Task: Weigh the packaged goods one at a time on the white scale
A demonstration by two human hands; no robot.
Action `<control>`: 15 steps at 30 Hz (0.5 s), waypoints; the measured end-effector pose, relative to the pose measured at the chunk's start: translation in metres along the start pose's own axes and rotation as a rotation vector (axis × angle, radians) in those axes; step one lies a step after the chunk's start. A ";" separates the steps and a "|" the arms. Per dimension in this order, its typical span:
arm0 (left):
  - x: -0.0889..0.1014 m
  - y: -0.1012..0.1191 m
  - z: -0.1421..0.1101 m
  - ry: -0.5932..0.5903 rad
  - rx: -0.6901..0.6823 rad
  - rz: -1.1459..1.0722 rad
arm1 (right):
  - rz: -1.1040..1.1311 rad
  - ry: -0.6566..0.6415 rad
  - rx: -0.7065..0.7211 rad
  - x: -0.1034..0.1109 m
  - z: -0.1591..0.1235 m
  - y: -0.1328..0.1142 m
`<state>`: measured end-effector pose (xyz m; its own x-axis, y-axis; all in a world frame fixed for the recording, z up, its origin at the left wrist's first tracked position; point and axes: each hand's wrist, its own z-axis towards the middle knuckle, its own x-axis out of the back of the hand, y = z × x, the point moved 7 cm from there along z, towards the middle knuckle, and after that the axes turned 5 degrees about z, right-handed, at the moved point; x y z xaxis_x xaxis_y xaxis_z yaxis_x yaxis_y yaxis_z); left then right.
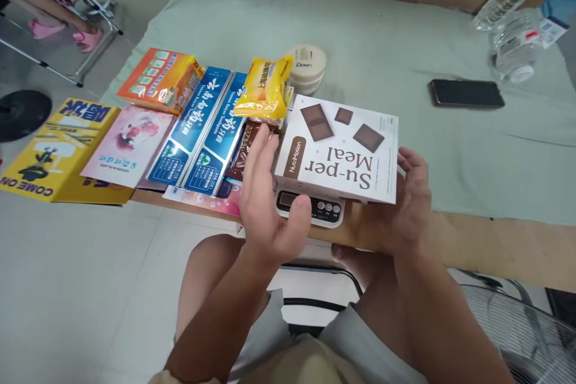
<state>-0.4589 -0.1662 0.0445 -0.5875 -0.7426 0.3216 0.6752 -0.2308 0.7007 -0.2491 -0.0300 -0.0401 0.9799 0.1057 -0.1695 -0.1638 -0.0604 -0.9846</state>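
A white Su-per Meal box [337, 147] with brown chocolate pictures rests on a small white digital scale [309, 209], hiding most of it. My left hand [272, 204] is open at the box's left side, fingers stretched out and thumb apart. On the other side, my right hand [411, 198] is beside the box's right edge, fingers loosely bent and apart; whether it touches the box I cannot tell. Left of the scale lie a yellow soap packet [265, 87], a dark brown packet [247, 147] and two blue toothpaste boxes [198, 126].
Further left are an orange box [157, 78], a pink box [130, 144] and a yellow box [58, 153] at the table edge. Behind stands a Dove jar [308, 66]. A phone [467, 93] and clear bottles [517, 45] lie right. Another person's legs [54, 0] show upper left.
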 end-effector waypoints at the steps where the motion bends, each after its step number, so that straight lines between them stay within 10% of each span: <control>1: 0.002 -0.002 0.000 -0.002 0.010 0.004 | 0.002 0.008 -0.012 0.000 0.002 0.001; 10: -0.004 0.003 -0.004 -0.148 0.003 -0.014 | 0.039 -0.080 -0.126 -0.017 0.002 0.001; 15: 0.002 0.027 0.008 -0.233 0.006 -0.162 | 0.140 0.103 -0.277 -0.014 -0.018 -0.026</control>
<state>-0.4456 -0.1690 0.0696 -0.7746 -0.5319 0.3422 0.5618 -0.3300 0.7586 -0.2566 -0.0473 -0.0113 0.9588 -0.0230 -0.2833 -0.2743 -0.3362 -0.9010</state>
